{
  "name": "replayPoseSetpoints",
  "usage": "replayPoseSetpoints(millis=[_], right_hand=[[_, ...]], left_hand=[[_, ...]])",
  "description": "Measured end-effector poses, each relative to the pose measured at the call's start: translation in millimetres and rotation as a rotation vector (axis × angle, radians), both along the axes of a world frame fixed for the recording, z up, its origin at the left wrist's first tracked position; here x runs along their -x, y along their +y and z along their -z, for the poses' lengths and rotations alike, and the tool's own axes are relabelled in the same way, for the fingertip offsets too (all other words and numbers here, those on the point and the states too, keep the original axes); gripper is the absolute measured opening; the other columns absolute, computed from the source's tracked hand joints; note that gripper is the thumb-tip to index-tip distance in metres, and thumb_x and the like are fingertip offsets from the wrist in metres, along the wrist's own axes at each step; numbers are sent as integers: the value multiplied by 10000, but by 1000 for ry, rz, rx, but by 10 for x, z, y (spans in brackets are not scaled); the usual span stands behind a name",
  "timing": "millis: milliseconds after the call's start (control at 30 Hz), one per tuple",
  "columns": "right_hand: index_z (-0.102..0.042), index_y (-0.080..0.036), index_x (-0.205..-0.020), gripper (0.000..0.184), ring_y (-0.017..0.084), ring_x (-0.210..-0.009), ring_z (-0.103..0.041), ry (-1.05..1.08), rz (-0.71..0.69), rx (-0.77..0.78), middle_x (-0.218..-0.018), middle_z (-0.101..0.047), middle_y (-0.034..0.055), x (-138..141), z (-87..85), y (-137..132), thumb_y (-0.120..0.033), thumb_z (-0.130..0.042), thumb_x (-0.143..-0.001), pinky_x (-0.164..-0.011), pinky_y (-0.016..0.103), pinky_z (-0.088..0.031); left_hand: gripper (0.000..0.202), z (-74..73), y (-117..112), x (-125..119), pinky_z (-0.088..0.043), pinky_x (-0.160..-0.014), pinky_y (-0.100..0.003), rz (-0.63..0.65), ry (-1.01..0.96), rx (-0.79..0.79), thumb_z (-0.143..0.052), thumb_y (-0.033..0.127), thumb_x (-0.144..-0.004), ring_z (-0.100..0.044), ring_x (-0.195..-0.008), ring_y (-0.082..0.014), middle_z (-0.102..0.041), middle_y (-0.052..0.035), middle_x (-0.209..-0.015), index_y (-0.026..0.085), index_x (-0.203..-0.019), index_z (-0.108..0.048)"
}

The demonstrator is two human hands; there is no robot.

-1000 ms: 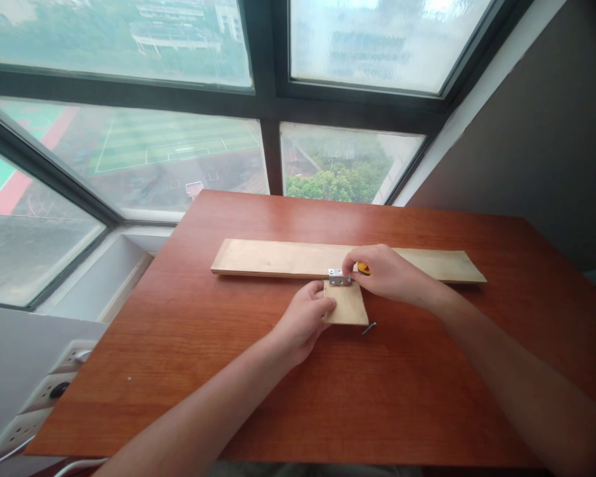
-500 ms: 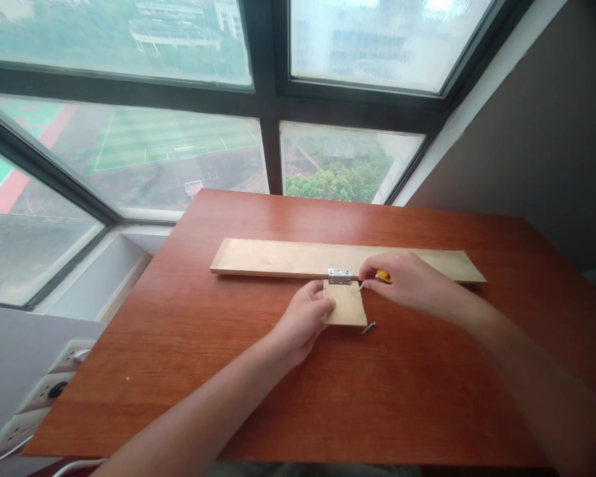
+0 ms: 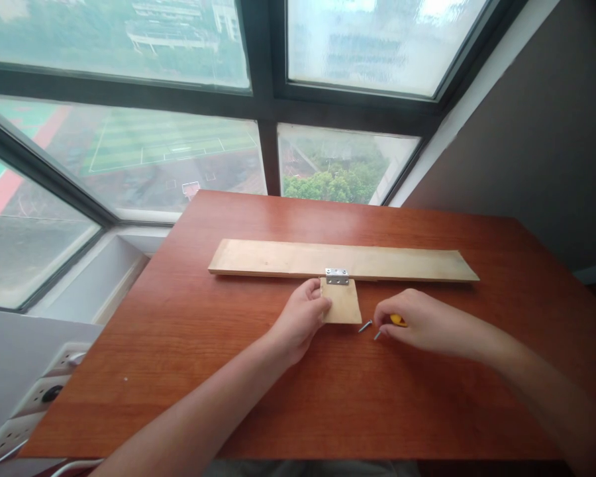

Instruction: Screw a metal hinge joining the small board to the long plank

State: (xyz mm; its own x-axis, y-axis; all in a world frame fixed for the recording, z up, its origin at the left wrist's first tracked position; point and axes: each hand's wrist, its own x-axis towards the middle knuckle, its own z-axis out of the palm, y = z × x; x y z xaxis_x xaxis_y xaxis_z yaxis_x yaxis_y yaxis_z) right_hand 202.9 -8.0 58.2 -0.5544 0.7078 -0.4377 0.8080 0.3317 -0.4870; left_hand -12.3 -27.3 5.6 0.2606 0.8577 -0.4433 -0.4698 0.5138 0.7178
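My left hand (image 3: 302, 321) grips the left edge of a small square wooden board (image 3: 344, 306), thumb on top. A silver metal hinge (image 3: 336, 276) with screw holes joins that board's far edge to a long pale plank (image 3: 273, 257). My right hand (image 3: 417, 321) is closed, apart from the board, just above the tabletop to its right. Yellow shows in its grip, apparently the handle of a screwdriver (image 3: 398, 320). A thin metal piece (image 3: 377, 335) pokes out below the fingertips; whether it is a screw or the shaft I cannot tell. Close by lies a loose screw (image 3: 365, 326).
The reddish-brown wooden table (image 3: 258, 411) carries all this. Behind it stand dark-framed windows (image 3: 271, 106), and a grey wall (image 3: 536, 146) rises at the right. Power sockets (image 3: 54, 391) with a plug and cables sit low on the left, beside the table edge.
My right hand has drawn away from the small board's right edge, down and to the right, to near the loose screw. My left hand keeps its hold on the board.
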Motion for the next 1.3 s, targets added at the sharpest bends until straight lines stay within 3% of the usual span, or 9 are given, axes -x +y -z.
replayPoseSetpoints(millis=[367,900,1300], right_hand=[[-632,-232,-751,157,155,-747,-630,-32,-4,-106,-800,-708,-12,102,69,-12,-225,-500,-836,-679,256,-402],[-680,-276,-819,218,153,-788,-656,-46,-4,-97,-849,-731,-33,173,120,26,-178,-486,-810,-691,242,-404],[-645,-232,-826,179,174,-745,-632,-75,25,-154,-835,-702,21,109,-21,75,-209,-467,-834,-680,275,-416]], left_hand=[[303,-34,-7,-3,-475,-629,-212,-2,0,-2,-605,49,-700,-644,-747,-142,-677,-58,-869,150,-980,-547],[337,-29,-9,2,-485,-655,-228,5,13,-5,-600,52,-701,-640,-760,-147,-669,-53,-877,149,-1021,-555],[378,-39,-3,-1,-483,-647,-233,-3,5,6,-623,61,-674,-644,-778,-158,-681,-76,-911,151,-1039,-584]])
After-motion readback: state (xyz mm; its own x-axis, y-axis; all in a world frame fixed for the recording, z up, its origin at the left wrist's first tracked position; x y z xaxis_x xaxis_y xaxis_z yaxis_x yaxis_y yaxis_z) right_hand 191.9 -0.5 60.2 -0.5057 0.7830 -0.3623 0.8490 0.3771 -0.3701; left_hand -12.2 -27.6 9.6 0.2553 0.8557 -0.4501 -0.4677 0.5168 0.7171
